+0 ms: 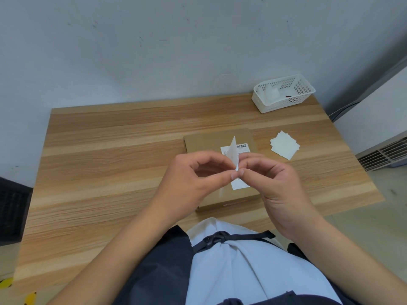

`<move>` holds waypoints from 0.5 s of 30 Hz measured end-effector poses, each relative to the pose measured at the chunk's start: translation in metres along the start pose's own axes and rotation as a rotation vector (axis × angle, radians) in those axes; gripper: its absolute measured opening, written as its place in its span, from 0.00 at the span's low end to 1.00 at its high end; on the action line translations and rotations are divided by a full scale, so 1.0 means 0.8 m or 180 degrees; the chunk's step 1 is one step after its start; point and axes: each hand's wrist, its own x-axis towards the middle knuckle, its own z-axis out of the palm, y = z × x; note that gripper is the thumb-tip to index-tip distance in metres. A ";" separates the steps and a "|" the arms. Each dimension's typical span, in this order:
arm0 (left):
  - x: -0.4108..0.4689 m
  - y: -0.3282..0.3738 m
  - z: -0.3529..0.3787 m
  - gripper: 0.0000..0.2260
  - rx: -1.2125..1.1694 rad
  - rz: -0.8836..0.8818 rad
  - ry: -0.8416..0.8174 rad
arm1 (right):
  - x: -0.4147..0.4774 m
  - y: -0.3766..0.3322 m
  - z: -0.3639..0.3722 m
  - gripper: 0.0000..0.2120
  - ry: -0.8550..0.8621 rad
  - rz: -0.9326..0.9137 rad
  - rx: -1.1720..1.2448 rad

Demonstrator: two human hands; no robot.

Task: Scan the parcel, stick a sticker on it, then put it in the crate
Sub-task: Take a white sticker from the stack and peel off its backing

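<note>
A flat brown cardboard parcel (207,142) lies on the wooden table (110,150), with a white barcode label (243,147) on its top. Above the parcel, my left hand (189,183) and my right hand (273,186) meet fingertip to fingertip. Both pinch the lower corner of one white sticker (234,150), which stands upright on edge between them. A loose pile of white stickers (284,145) lies on the table to the right of the parcel.
A white perforated plastic basket (284,93) with white items inside stands at the table's back right corner. A dark crate-like object (13,212) sits past the table's left edge. A grey wall runs behind the table.
</note>
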 end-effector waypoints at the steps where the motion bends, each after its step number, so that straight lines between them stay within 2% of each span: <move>1: 0.000 0.000 0.000 0.05 -0.0038 -0.0007 0.0015 | 0.000 0.000 0.000 0.06 -0.0013 -0.0017 -0.0030; 5: 0.001 -0.003 -0.001 0.03 -0.0103 -0.0036 0.0009 | -0.003 -0.003 0.003 0.13 -0.0007 -0.0119 -0.0069; 11: 0.002 -0.005 -0.002 0.00 -0.0154 -0.0120 0.0082 | -0.004 -0.006 0.007 0.08 -0.0023 -0.0177 -0.0055; 15: 0.004 -0.003 -0.002 0.02 -0.0298 -0.0241 0.0303 | -0.002 -0.007 0.006 0.15 0.0041 -0.0210 -0.0132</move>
